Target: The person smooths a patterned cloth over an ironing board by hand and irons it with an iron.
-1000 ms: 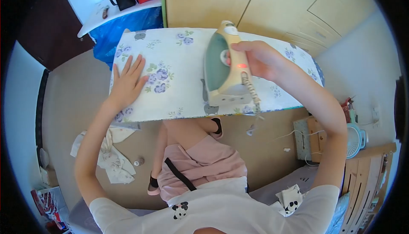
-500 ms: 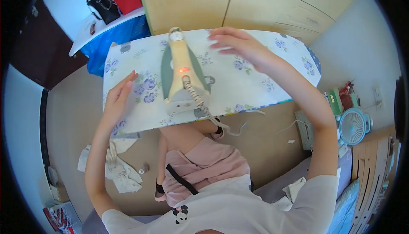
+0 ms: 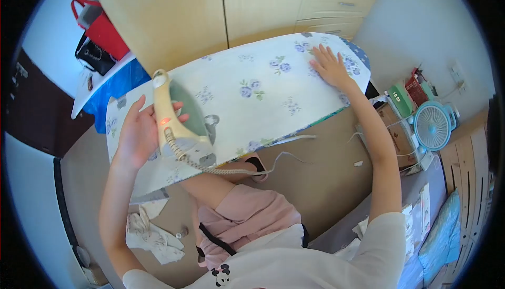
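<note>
The cream and green steam iron (image 3: 164,102) is on the left part of the ironing board (image 3: 226,126), which has a white cover with purple flowers. A red light glows on its handle, and a ribbed cord (image 3: 208,170) trails from its rear over the board's near edge. My left hand (image 3: 139,136) is at the iron's handle, its fingertips passing through to the far side and its thumb pointing up. At the right end of the board, my right hand (image 3: 332,69) lies flat on the cover with fingers spread.
Pale cupboards (image 3: 263,5) stand behind the board. A blue fan (image 3: 432,123), a green clock (image 3: 401,99) and boxes are at the right. Left, a red bag (image 3: 108,33) and black bag (image 3: 93,55) sit above blue plastic. Crumpled cloth (image 3: 155,241) lies on the floor.
My left hand has moved in from beside the iron to its handle. My right hand has gone from above the board's far edge to its right end. The view has turned right.
</note>
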Demonstrator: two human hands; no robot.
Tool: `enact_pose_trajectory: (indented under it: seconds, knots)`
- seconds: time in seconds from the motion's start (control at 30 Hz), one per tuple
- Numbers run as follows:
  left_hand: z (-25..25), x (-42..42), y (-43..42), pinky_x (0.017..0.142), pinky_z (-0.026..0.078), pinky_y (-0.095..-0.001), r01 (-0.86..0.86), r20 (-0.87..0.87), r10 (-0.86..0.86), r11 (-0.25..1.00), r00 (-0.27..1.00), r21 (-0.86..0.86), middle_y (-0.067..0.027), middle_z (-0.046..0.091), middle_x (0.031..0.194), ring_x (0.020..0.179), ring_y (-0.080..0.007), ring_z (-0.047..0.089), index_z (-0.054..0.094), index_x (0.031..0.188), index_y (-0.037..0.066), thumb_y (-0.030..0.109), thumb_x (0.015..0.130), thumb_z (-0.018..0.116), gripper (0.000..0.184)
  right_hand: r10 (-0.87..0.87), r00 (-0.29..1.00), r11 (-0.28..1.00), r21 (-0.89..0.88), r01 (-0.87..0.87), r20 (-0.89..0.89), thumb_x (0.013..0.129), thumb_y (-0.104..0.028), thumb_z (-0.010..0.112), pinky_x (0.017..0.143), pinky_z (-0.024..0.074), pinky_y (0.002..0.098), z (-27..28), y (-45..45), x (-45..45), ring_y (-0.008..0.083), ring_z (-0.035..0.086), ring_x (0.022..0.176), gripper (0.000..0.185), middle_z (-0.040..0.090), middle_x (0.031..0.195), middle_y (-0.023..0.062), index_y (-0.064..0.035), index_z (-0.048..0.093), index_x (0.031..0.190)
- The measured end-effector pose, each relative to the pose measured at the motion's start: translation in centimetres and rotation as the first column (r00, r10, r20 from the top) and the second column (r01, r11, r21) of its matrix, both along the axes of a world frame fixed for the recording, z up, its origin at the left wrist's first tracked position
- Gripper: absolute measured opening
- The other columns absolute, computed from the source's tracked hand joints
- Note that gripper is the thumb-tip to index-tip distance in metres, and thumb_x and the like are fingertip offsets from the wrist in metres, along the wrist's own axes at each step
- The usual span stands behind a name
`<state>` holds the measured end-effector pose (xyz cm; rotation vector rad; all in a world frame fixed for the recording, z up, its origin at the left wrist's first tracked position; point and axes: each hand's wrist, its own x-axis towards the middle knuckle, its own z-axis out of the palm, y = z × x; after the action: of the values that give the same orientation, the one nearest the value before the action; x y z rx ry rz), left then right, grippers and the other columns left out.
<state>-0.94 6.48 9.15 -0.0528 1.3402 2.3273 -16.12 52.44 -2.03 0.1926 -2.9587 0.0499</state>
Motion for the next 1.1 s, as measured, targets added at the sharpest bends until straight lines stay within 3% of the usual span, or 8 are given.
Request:
enact_pose_trajectory:
  seconds: [0.03,0.1,0.33,0.4,0.67,0.87,1.0,1.1]
  knots:
    - [-0.1,-0.2,0.1,0.088,0.044,-0.0375,-0.023,-0.002,0.023,0.999,1.000,-0.044,-0.0155,0.050,0.116,0.100,-0.0244,0.055,0.033,0.126,-0.006,0.032,0.095,0.028,0.049,-0.039,0.998,0.995,-0.090,0.043,0.047,0.089,-0.057,0.029,0.109,0.0091,0.0459,-0.4,0.1,-0.4,0.0261,0.015,0.136,0.064,0.020,0.146,0.0074,-0.0159,0.029,0.138]
    - [-0.5,-0.4,0.4,0.080,0.048,-0.0366,-0.050,-0.074,0.041,0.990,0.996,-0.133,-0.0104,0.053,0.101,0.089,-0.0225,0.057,0.036,0.121,-0.002,0.029,0.095,0.030,0.042,-0.056,0.998,0.996,-0.071,0.058,0.027,0.088,-0.057,0.029,0.109,0.0097,0.0451,-1.1,0.2,-0.3,0.0255,0.016,0.135,0.064,0.021,0.146,0.0066,-0.0159,0.029,0.138]
    - [0.0,0.1,1.6,0.078,0.049,-0.0337,-0.164,0.007,0.171,0.953,0.985,-0.255,-0.0076,0.055,0.097,0.087,-0.0204,0.058,0.040,0.116,0.000,0.018,0.091,0.042,0.031,-0.006,1.000,0.997,-0.071,0.008,0.020,0.089,-0.055,0.031,0.109,0.0133,0.0404,-0.5,1.7,-0.7,0.0234,0.018,0.135,0.062,0.024,0.145,0.0044,-0.0175,0.032,0.137]
    - [0.0,0.4,2.1,0.077,0.049,-0.0329,-0.155,-0.044,0.149,0.960,0.988,-0.235,-0.0068,0.055,0.097,0.087,-0.0196,0.058,0.041,0.115,0.000,0.017,0.090,0.045,0.030,0.006,1.000,0.998,-0.059,-0.005,0.024,0.089,-0.055,0.031,0.109,0.0138,0.0406,-0.5,2.2,-1.1,0.0233,0.018,0.135,0.061,0.025,0.145,0.0039,-0.0176,0.032,0.137]
    - [-0.5,-0.7,4.2,0.078,0.049,-0.0357,-0.078,0.024,0.083,0.982,0.996,-0.174,-0.0048,0.054,0.101,0.090,-0.0194,0.058,0.042,0.116,0.002,0.019,0.088,0.050,0.034,0.023,0.999,1.000,-0.010,-0.023,0.031,0.090,-0.051,0.032,0.108,0.0154,0.0397,0.2,5.2,-2.5,0.0233,0.020,0.134,0.057,0.027,0.144,0.0030,-0.0173,0.034,0.136]
    - [-1.5,-1.8,11.0,0.083,0.047,-0.0393,-0.052,0.049,0.056,0.995,0.997,-0.083,-0.0071,0.053,0.102,0.096,-0.0234,0.057,0.042,0.114,0.002,0.019,0.089,0.049,0.031,0.068,0.997,0.997,-0.034,-0.067,0.023,0.091,-0.045,0.035,0.107,0.0176,0.0386,0.5,12.2,-3.7,0.0269,0.024,0.132,0.054,0.029,0.142,0.0078,-0.0121,0.037,0.134]
    - [-1.7,-3.6,13.5,0.085,0.046,-0.0405,0.091,0.026,-0.091,0.996,0.996,0.004,-0.0137,0.052,0.102,0.097,-0.0254,0.056,0.039,0.108,0.002,0.016,0.090,0.046,0.024,0.133,0.991,0.991,-0.007,-0.132,0.006,0.092,-0.040,0.036,0.107,0.0197,0.0401,-0.2,16.8,-5.7,0.0298,0.026,0.131,0.052,0.031,0.141,0.0123,-0.0078,0.036,0.133]
    - [-2.0,-4.8,14.5,0.086,0.046,-0.0397,0.070,0.067,-0.069,0.997,0.995,-0.021,-0.0151,0.052,0.102,0.098,-0.0255,0.056,0.038,0.104,0.002,0.016,0.090,0.045,0.021,0.129,0.992,0.992,-0.009,-0.129,0.003,0.092,-0.037,0.038,0.106,0.0214,0.0400,0.3,17.1,-6.0,0.0313,0.026,0.130,0.051,0.031,0.140,0.0156,-0.0061,0.036,0.133]
